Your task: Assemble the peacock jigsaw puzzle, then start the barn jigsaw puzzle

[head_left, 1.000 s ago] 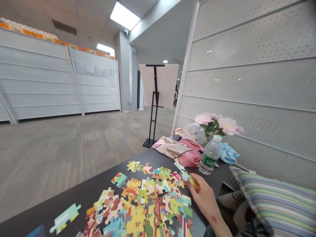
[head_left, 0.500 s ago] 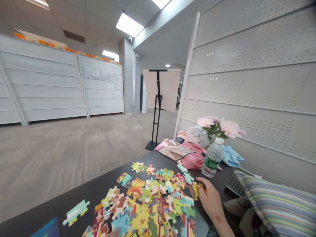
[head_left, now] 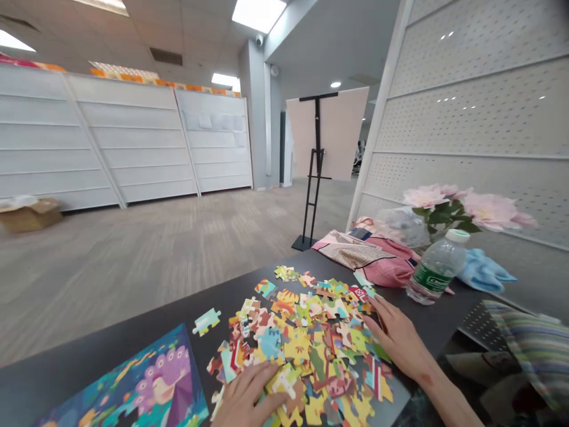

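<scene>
A heap of loose jigsaw puzzle pieces (head_left: 297, 347), mostly yellow, brown and green, lies spread over the dark table. My left hand (head_left: 249, 398) rests on the near left side of the heap, its fingers stretched out and the thumb apart. At the heap's right edge, my right hand (head_left: 398, 341) touches pieces with extended fingers, thumb held away from them; whatever lies beneath is hidden. One pale green puzzle piece (head_left: 207, 321) sits apart on the left. A partly visible blue and purple puzzle picture (head_left: 146, 385) lies flat at the near left, with a dark gap in it.
A clear water bottle (head_left: 438, 267) with a green label stands beyond my right hand. Around it are pink cloth (head_left: 386, 261), a blue cloth (head_left: 484, 270) and pink flowers (head_left: 489, 210). A striped cushion (head_left: 533, 350) is at the right. A black easel (head_left: 313, 196) stands past the table.
The view has swung left and down, showing more of the picture and my left hand. My right hand has gone from bent fingers at an edge piece to fingers stretched over the heap.
</scene>
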{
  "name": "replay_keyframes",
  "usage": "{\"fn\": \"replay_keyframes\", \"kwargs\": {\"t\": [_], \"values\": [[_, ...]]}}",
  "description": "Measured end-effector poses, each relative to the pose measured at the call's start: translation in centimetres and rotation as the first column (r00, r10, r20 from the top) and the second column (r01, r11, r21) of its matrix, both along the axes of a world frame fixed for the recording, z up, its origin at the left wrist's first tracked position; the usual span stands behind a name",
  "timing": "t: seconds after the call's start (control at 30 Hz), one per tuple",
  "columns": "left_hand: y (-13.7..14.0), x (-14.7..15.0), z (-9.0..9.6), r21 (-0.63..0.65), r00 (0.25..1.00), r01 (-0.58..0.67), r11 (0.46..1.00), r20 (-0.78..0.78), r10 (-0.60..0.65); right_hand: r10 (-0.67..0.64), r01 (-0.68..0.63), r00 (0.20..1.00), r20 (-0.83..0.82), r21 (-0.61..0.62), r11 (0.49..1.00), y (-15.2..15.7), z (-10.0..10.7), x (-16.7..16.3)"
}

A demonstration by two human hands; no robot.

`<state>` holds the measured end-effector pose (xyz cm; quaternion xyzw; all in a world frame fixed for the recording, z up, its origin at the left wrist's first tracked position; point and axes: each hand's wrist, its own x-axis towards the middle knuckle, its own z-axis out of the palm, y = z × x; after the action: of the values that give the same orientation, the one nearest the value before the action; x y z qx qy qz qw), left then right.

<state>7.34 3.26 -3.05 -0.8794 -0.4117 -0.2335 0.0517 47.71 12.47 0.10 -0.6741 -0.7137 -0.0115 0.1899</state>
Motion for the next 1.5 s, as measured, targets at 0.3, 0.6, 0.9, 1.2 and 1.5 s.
{"fn": "replay_keyframes", "kwargs": {"t": [0.3,0.6,0.9,1.2,1.5], "values": [[0.2,-0.2,0.3,-0.017,1.000,0.029,0.999,-0.005,-0.029,0.210,-0.207,0.976,0.053,-0.066,0.976,-2.7,0.7,-9.4],[1.8,-1.4,-1.4,0.116,0.985,0.175,0.978,-0.010,-0.175,0.088,-0.090,0.986,0.142,0.012,0.996,2.8,4.0,-6.2],[1.8,-1.3,-2.0,0.100,0.985,0.160,0.982,-0.077,-0.152,0.519,-0.500,0.852,0.064,-0.193,0.844,-2.0,4.5,-12.4],[0.8,-0.5,-1.4,0.026,0.995,0.100,0.995,0.024,-0.101,0.242,-0.231,0.958,-0.155,0.086,0.969,2.5,-0.2,-6.7],[1.3,-0.9,-1.3,0.062,0.992,0.123,0.990,-0.048,-0.120,0.095,-0.041,0.962,-0.255,0.208,0.977,2.6,-0.6,-5.9]]}}
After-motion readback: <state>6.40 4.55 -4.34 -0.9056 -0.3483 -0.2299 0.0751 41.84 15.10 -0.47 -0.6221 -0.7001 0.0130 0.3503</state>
